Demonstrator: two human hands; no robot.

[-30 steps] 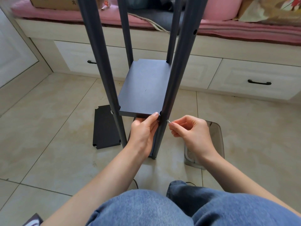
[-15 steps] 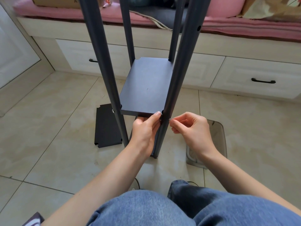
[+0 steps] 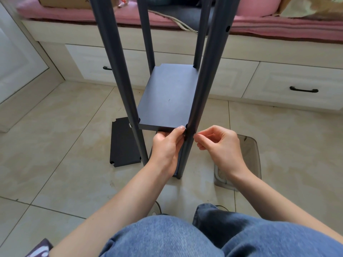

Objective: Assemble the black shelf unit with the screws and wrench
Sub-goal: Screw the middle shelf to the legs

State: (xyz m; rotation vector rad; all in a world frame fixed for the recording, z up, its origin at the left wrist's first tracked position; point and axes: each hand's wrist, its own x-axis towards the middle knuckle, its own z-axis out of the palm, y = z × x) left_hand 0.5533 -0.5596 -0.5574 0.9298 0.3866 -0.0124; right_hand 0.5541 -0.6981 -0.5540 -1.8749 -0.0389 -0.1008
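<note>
**Hands at the near right corner of the shelf**

The black shelf unit (image 3: 167,97) is standing on the tiled floor (image 3: 55,127) in front of the person, four dark poles rising out of the top of the view with one shelf board sitting between them. The left hand (image 3: 167,147) is reaching under the near edge of that board, its thumb lying against the board's edge beside the near right pole (image 3: 202,89) and its fingers curling round the underside. The right hand (image 3: 219,145) is sitting just right of the same pole, thumb and forefinger pinching together at the pole's surface; whatever they are pinching is too small to make out. A spare shelf board (image 3: 123,143) is lying flat on the floor to the left, behind the near left pole. A clear plastic tray (image 3: 254,160) is resting on the floor to the right, partly hidden by the right wrist. White drawers (image 3: 297,89) are running along the far side.
</note>
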